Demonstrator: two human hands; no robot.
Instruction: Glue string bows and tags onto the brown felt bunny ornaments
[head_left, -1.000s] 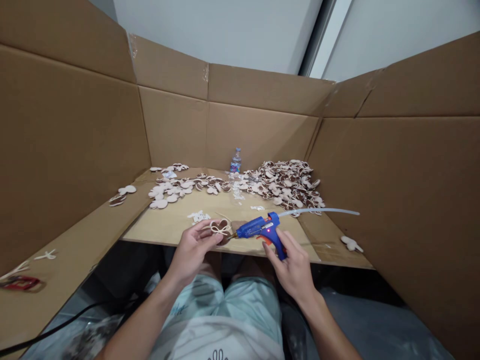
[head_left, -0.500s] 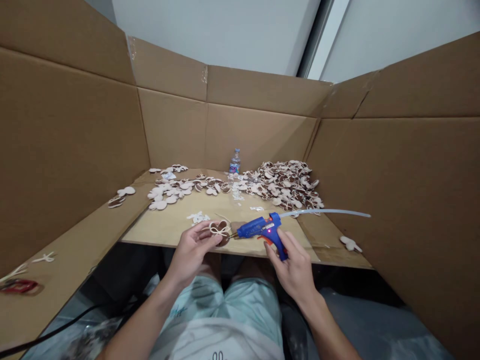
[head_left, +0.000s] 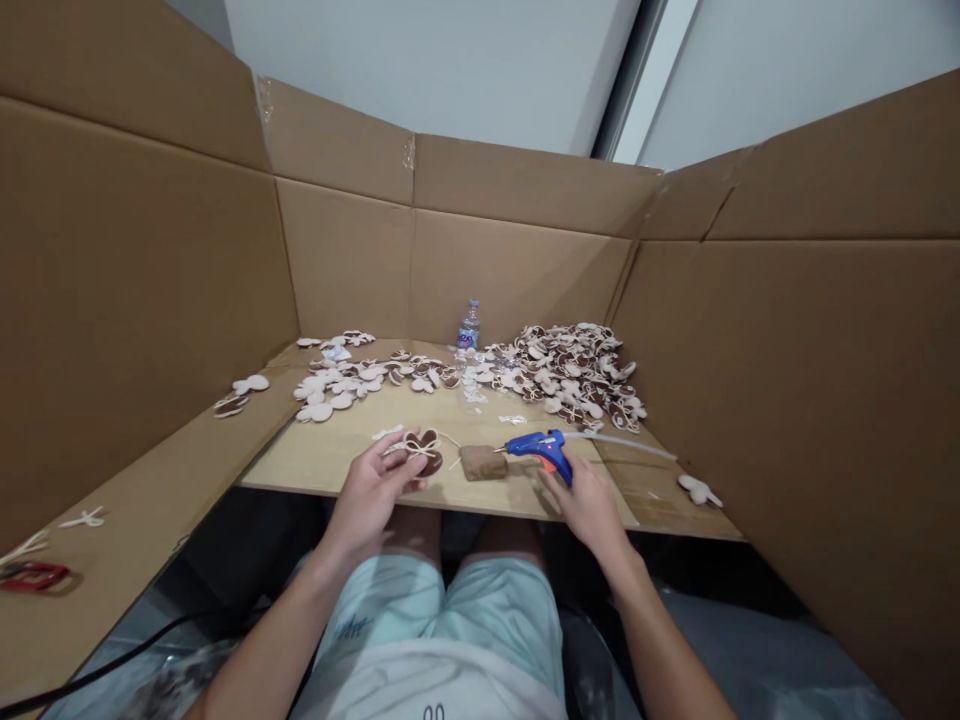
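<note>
Left hand: the left hand is closed around a brown-and-cream mouse-ear cutout, fingers curled over its edge and thumb on top, lifted just above the table's front edge.

Held piece: its long axis runs roughly left to right, tipped slightly up on the right; a white cord bow lies across its face, with loose ends trailing right (thin, pale, and hard to follow against the wood).

Right hand: the right hand is at the handle of a blue hot glue gun; its fingers touch the grip, though from this view it is hard to say whether they are closed around it.

Glue gun: it lies nearly level, nozzle pointing left toward a brown fabric pad and almost touching it, with a long glue stick trailing right.

Table: a pale wooden board carries a scattered row of white cutouts, a heap of brown-and-cream cutouts, and a water bottle at the back.

Surround: cardboard walls enclose the board on three sides.
</note>
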